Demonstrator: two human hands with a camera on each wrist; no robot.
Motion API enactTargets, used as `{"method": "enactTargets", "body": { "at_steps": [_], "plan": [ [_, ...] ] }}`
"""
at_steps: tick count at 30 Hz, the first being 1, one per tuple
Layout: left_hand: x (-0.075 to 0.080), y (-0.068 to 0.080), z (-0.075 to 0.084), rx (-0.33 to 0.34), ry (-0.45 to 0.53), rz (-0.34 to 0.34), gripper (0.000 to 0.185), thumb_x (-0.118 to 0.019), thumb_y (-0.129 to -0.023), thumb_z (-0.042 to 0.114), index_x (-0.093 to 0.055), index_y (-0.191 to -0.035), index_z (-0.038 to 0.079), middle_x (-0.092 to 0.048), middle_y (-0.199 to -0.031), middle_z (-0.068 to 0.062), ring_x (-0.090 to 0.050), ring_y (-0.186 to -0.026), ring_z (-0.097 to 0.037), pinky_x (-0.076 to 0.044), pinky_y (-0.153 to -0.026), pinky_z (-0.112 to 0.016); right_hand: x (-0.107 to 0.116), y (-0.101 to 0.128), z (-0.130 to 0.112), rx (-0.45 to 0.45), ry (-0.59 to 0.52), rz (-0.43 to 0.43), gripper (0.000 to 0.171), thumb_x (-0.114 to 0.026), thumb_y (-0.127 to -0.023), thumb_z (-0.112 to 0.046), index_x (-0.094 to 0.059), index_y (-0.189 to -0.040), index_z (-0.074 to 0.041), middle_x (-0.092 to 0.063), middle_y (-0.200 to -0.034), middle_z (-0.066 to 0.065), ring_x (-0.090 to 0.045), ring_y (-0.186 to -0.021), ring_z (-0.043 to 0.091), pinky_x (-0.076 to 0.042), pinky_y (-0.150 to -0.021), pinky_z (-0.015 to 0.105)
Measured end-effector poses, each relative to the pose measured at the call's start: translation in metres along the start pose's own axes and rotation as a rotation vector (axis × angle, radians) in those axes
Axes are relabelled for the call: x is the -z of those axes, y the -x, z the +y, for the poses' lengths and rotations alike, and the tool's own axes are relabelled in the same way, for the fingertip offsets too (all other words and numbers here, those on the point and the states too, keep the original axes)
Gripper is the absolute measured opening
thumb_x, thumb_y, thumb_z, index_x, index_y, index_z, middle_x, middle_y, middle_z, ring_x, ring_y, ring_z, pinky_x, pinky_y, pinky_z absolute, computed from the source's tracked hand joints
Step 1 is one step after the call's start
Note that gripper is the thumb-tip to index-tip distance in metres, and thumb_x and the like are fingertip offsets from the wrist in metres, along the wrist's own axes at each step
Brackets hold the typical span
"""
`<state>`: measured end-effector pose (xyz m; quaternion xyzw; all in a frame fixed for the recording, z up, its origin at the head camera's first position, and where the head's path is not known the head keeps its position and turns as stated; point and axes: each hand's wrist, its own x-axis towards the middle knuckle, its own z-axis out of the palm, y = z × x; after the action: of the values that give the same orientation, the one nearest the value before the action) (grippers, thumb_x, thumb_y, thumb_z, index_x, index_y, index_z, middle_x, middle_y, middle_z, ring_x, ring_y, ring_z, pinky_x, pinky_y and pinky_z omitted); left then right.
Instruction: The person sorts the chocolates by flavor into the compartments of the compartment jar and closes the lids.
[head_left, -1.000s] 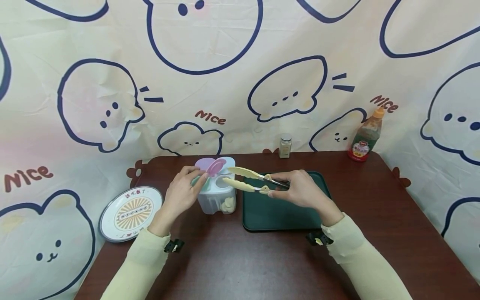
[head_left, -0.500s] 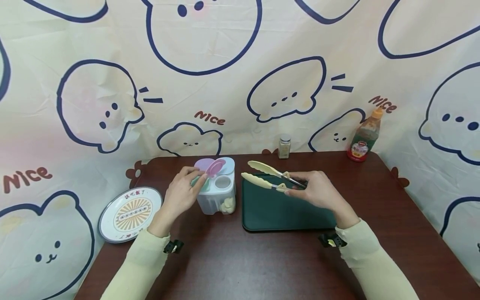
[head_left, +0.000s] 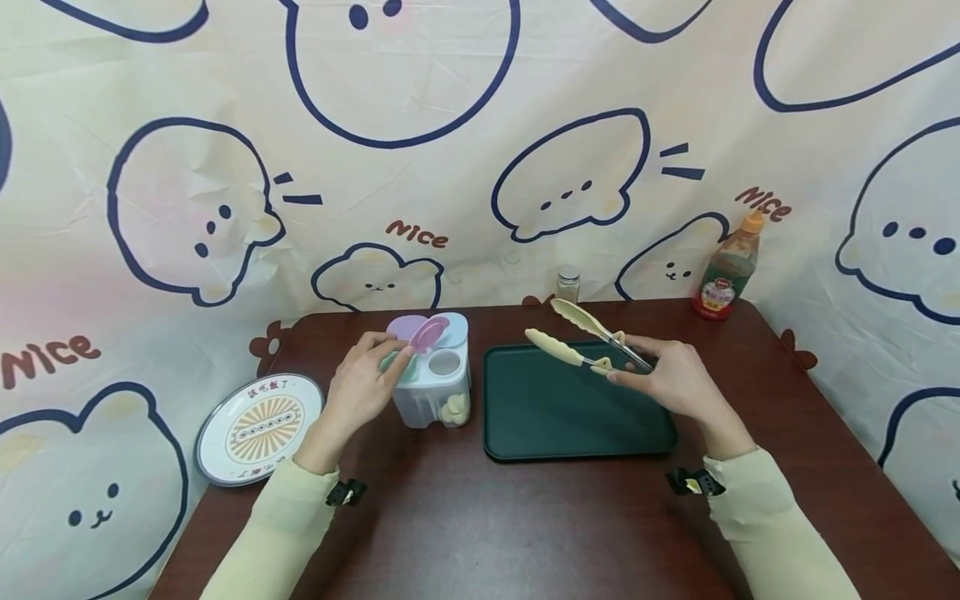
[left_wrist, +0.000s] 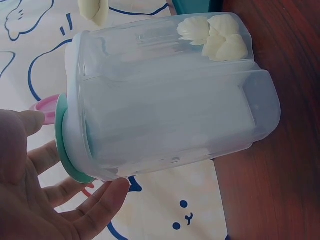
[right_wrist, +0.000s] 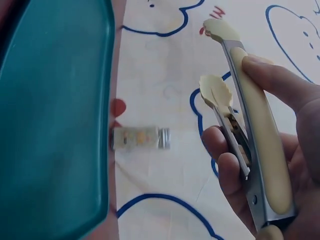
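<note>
A clear storage container (head_left: 427, 400) with several coloured round lids stands left of the tray. Its raised pink lid (head_left: 430, 335) is pinched at the edge by my left hand (head_left: 360, 387), beside an uncovered round opening. A green lid (left_wrist: 72, 140) shows near the fingers in the left wrist view. Pale, garlic-like pieces (left_wrist: 220, 40) lie in one compartment's bottom. My right hand (head_left: 675, 379) grips cream-tipped metal food tongs (right_wrist: 260, 125) above the tray's right part. The tongs' arms are spread, with nothing between the tips.
A dark green tray (head_left: 570, 417) lies mid-table. On the left stands a white plate (head_left: 262, 429) with a printed pattern. A small spice jar (head_left: 567, 285) and a sauce bottle (head_left: 726, 267) stand at the back edge, before the patterned cloth.
My right hand has carried the tongs from over the container's opening rightward across the tray. The left hand has stayed at the pink lid.
</note>
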<state>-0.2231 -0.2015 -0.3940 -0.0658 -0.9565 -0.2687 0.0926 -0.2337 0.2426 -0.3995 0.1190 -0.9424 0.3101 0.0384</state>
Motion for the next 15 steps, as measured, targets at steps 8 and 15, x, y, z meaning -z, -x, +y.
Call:
{"method": "enactTargets", "body": {
  "at_steps": [8,15],
  "plan": [
    [0.001,0.000,0.000,-0.001,-0.003,-0.002,0.056,-0.041,-0.103,0.055,-0.065,-0.132,0.013,-0.052,-0.142,-0.013,-0.049,-0.130,-0.037,-0.043,-0.105,-0.063,0.007,0.007,0.015,-0.096,0.027,0.041,0.078,-0.073,-0.082,-0.060,-0.056,-0.142,-0.011,-0.069,-0.079,0.002,-0.055,-0.070,0.020,-0.039,-0.054,0.029],
    [0.001,0.001,0.000,-0.002,-0.002,-0.003,0.056,-0.041,-0.103,0.056,-0.065,-0.132,0.013,-0.052,-0.142,-0.012,-0.050,-0.130,-0.037,-0.043,-0.105,-0.063,0.008,0.013,0.028,-0.143,0.053,0.087,0.087,-0.071,-0.081,-0.065,-0.053,-0.144,-0.009,-0.072,-0.084,0.005,-0.054,-0.074,0.021,-0.037,-0.056,0.029]
  ]
}}
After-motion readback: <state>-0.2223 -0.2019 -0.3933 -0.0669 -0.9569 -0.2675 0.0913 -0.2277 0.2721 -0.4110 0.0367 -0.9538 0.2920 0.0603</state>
